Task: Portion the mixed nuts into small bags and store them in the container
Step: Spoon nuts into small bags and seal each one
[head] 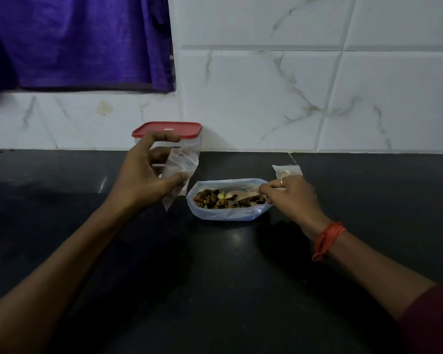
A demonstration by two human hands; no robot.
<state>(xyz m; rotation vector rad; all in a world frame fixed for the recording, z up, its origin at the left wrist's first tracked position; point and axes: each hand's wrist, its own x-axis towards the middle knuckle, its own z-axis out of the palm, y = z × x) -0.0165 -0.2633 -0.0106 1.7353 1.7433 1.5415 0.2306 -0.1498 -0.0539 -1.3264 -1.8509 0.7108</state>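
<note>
On the surface (215, 277), a wooden spoon (241, 195) is gripped by the right hand (289, 198) among mixed nuts (215, 198) in their pouch (228, 215); a small bag (182, 172) is pinched close alongside by fingers (164, 137) of the left hand (149, 175), seemingly for filling.

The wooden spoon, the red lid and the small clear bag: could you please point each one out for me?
wooden spoon (239, 195): head view, on its bowl end.
red lid (168, 129): head view, on its flat top.
small clear bag (182, 164): head view, on its middle panel.
</note>
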